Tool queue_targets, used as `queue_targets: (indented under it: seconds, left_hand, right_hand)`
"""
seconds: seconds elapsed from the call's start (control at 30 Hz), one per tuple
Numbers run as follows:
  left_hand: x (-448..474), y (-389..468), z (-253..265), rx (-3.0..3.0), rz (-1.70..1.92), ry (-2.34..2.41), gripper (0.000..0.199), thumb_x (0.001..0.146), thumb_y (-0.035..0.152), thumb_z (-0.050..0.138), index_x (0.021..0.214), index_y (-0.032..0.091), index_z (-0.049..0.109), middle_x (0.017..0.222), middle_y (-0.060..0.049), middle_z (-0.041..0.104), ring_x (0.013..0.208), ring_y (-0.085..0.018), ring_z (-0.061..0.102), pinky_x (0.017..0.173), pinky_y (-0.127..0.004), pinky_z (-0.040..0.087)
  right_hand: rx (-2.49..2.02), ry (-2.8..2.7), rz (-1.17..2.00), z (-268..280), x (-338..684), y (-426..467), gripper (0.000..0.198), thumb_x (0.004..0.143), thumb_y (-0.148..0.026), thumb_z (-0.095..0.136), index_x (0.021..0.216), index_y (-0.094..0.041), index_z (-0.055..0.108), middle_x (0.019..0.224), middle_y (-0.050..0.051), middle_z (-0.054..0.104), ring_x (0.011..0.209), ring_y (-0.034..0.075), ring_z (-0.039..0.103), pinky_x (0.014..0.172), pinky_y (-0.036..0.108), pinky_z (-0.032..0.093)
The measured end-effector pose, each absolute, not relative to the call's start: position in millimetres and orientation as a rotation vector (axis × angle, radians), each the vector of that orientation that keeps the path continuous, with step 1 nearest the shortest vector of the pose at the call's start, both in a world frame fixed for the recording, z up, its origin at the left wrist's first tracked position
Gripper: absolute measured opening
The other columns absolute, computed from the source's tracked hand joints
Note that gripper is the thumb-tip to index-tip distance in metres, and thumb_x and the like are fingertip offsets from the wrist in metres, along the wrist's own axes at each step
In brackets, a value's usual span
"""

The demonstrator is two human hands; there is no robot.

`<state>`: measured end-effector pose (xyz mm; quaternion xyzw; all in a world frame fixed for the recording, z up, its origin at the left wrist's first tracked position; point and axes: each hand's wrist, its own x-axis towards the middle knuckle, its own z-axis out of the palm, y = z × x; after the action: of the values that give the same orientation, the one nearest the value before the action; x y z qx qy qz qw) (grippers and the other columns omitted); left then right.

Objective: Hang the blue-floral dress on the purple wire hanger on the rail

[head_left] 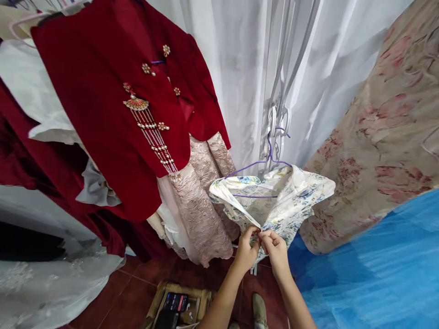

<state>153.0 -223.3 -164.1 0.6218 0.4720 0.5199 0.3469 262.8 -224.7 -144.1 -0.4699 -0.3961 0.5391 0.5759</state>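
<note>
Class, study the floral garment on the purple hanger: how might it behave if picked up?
The garment would probably flop, since its cloth creases and folds softly. It seems likely light, hanging on such a slender hanger. It might gape when shifted, because its neckline spreads wide above the fingers.

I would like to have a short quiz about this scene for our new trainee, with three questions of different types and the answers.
1. Multiple choice: What colour is the hanger that carries the white-and-blue floral garment?
A) white
B) purple
C) red

2. True or false: The left hand and the right hand are both at the front of this garment.

3. Fill the gap: The fan-shaped ornament with hanging bead strings is on the ____ jacket.

Key:
1. B
2. True
3. red
</note>
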Motion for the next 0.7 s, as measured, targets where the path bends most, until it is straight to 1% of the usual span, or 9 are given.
queue_targets:
  seconds: [0.1,0.17,0.27,0.33,0.37,0.43,0.53,0.6,0.7]
  left_hand:
    - [146.6,-222.1,-162.3,1.589,1.366,1.219,0.01,0.092,0.024,0.057,0.099,0.02,0.062,0.095,-0.006,0.069,0.093,-0.021,0.066,0.087,-0.033,0.053]
    - [140.1,-216.9,-151.9,1.547,1.48,1.269,0.015,0.095,0.033,0.057,0.102,0.02,0.061,0.095,-0.006,0.067,0.091,-0.02,0.066,0.086,-0.033,0.052]
    - [125.3,-195.7,-120.6,1.428,1.842,1.461,0.046,0.09,0.046,0.066,0.126,0.021,0.051,0.116,-0.01,0.062,0.106,-0.023,0.062,0.092,-0.034,0.051]
    - [112.2,-172.2,-94.7,1.373,2.013,1.582,0.075,0.081,0.047,0.076,0.141,0.022,0.038,0.139,-0.016,0.05,0.126,-0.027,0.054,0.101,-0.037,0.048]
    - [105.3,-159.2,-83.0,1.375,2.025,1.617,0.082,0.078,0.046,0.08,0.144,0.021,0.036,0.144,-0.018,0.045,0.132,-0.029,0.049,0.105,-0.039,0.046]
    - [92.8,-135.0,-66.0,1.364,1.97,1.644,0.071,0.079,0.043,0.078,0.137,0.018,0.046,0.139,-0.019,0.052,0.131,-0.03,0.052,0.107,-0.041,0.046]
    - [80.7,-114.9,-60.5,1.194,1.955,1.603,0.033,0.09,0.041,0.065,0.11,0.015,0.065,0.111,-0.015,0.07,0.112,-0.029,0.065,0.1,-0.04,0.05]
    - [76.3,-114.9,-66.1,0.949,2.023,1.465,0.026,0.09,0.038,0.063,0.1,0.014,0.069,0.102,-0.012,0.074,0.106,-0.028,0.069,0.097,-0.037,0.052]
    - [71.1,-127.6,-78.2,0.531,1.935,1.043,0.023,0.088,0.031,0.066,0.103,0.014,0.071,0.102,-0.01,0.077,0.106,-0.025,0.072,0.097,-0.035,0.054]
  right_hand:
    - [-1.113,-0.915,1.253,-145.6,262.8,-227.9,0.036,0.073,-0.054,0.074,0.07,-0.019,0.062,0.042,-0.01,0.034,0.039,0.008,0.025,0.041,0.022,0.021]
    - [-1.111,-0.911,1.255,-147.0,263.3,-229.0,0.036,0.074,-0.054,0.073,0.07,-0.02,0.061,0.042,-0.01,0.034,0.039,0.008,0.025,0.041,0.022,0.021]
    - [-1.1,-0.914,1.271,-147.5,264.7,-228.9,0.036,0.075,-0.053,0.073,0.07,-0.02,0.06,0.042,-0.01,0.033,0.039,0.007,0.024,0.042,0.022,0.019]
    - [-1.088,-0.926,1.278,-145.8,264.5,-228.1,0.033,0.075,-0.05,0.073,0.068,-0.02,0.059,0.043,-0.011,0.032,0.04,0.007,0.023,0.042,0.023,0.018]
    - [-1.081,-0.932,1.281,-144.4,263.7,-227.6,0.032,0.074,-0.048,0.072,0.068,-0.02,0.059,0.043,-0.011,0.031,0.04,0.007,0.023,0.043,0.023,0.018]
    - [-1.069,-0.942,1.291,-141.3,260.8,-226.4,0.029,0.074,-0.045,0.071,0.067,-0.02,0.058,0.043,-0.01,0.032,0.04,0.007,0.024,0.042,0.023,0.019]
    - [-1.048,-0.948,1.314,-137.9,256.7,-223.3,0.025,0.072,-0.041,0.069,0.067,-0.02,0.058,0.042,-0.01,0.033,0.04,0.007,0.025,0.042,0.022,0.019]
    - [-1.033,-0.956,1.327,-137.4,257.5,-219.1,0.023,0.072,-0.04,0.067,0.067,-0.02,0.058,0.042,-0.01,0.032,0.04,0.007,0.025,0.041,0.022,0.02]
    - [-1.023,-0.98,1.361,-138.6,265.4,-209.4,0.025,0.072,-0.043,0.066,0.067,-0.02,0.058,0.04,-0.01,0.033,0.038,0.008,0.027,0.041,0.022,0.02]
